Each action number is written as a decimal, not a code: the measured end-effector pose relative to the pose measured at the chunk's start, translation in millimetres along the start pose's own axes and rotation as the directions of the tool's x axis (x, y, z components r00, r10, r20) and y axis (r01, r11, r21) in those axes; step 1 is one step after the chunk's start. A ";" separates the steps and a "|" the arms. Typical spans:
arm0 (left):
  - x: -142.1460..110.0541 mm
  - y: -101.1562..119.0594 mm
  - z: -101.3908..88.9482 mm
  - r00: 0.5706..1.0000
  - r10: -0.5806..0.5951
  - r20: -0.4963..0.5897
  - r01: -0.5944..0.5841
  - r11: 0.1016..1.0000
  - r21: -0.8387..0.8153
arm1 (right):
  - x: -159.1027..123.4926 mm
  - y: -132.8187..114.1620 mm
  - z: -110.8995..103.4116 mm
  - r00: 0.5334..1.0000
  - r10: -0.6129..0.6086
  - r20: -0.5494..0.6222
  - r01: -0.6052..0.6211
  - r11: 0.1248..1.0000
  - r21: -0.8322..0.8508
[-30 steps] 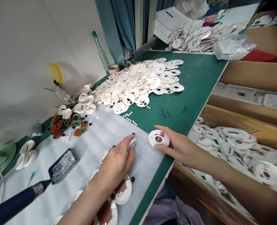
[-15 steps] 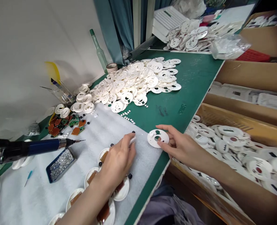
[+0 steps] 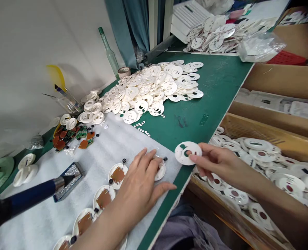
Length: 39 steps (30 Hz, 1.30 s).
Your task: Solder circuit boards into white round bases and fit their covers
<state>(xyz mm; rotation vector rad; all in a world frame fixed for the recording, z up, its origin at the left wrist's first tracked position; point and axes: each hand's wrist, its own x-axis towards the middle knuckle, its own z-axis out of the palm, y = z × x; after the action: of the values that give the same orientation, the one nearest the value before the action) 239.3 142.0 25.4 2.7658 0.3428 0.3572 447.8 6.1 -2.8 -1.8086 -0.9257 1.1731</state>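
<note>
My right hand (image 3: 213,161) pinches a flat white plastic disc (image 3: 181,152) between thumb and fingers, above the front edge of the table. The disc has a round hole and small cut-outs. My left hand (image 3: 144,177) is open, palm down, with fingers and thumb apart over the foam mat (image 3: 101,217). Its fingertips partly cover a white round cup (image 3: 161,171) with a small black part beside it; whether they touch it I cannot tell. Left of this hand are several white cups with brown circuit boards (image 3: 118,175), some hidden by the forearm.
A dark blue electric screwdriver (image 3: 34,199) juts in from the left, near a box of small screws (image 3: 69,182). A large pile of white discs (image 3: 148,86) covers the back of the green table. Loose circuit boards (image 3: 61,139) lie back left. Right below stands a carton of white parts (image 3: 263,156).
My left hand has opened from a pinch and spread over a round cup on the mat. My right hand has moved slightly right with the disc. The screwdriver has swung down and left.
</note>
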 end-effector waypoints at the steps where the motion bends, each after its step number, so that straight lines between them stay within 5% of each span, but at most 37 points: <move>1: 5.3 3.2 -0.8 0.998 -0.070 -0.006 0.070 0.998 -0.005 | -1.8 -2.4 -0.8 0.999 0.027 0.018 -0.028 0.998 0.064; 6: 28.6 6.7 2.9 0.948 -0.236 0.213 0.238 0.971 0.015 | -3.6 -8.2 4.0 0.998 -0.045 -0.037 0.050 0.987 0.154; 12: 7.4 -3.7 0.5 0.991 -0.102 0.091 0.112 0.988 -0.107 | 1.5 -2.5 10.2 0.998 -0.053 0.012 0.051 0.990 0.135; 17: 4.0 -3.6 3.3 0.985 -0.073 0.154 0.079 0.996 -0.033 | 8.3 -5.4 19.7 0.996 -0.078 0.042 0.074 0.992 0.107; 23: 0.4 -6.8 4.9 0.995 -0.036 0.094 0.041 0.998 -0.045 | 10.1 -2.6 15.6 0.996 -0.085 -0.005 0.085 0.992 0.096; 29: -7.6 5.3 4.1 0.984 0.089 0.157 -0.109 0.985 0.130 | 12.1 2.2 17.8 0.996 -0.086 -0.002 0.086 0.992 0.090; 36: -18.1 12.0 5.2 0.983 0.008 0.181 -0.049 0.973 0.226 | 19.5 -16.6 18.4 0.988 -0.150 0.030 0.149 0.988 0.026; 39: -24.2 8.4 -2.0 0.995 -0.078 0.062 0.064 0.977 0.202 | 23.5 -24.5 15.3 0.983 -0.182 0.024 0.182 0.983 0.001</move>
<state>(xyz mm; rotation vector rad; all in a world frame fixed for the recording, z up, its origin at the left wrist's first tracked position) 217.6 128.2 25.2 2.9436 0.4834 0.2188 436.8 40.6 6.0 -1.6747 -1.0817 1.0808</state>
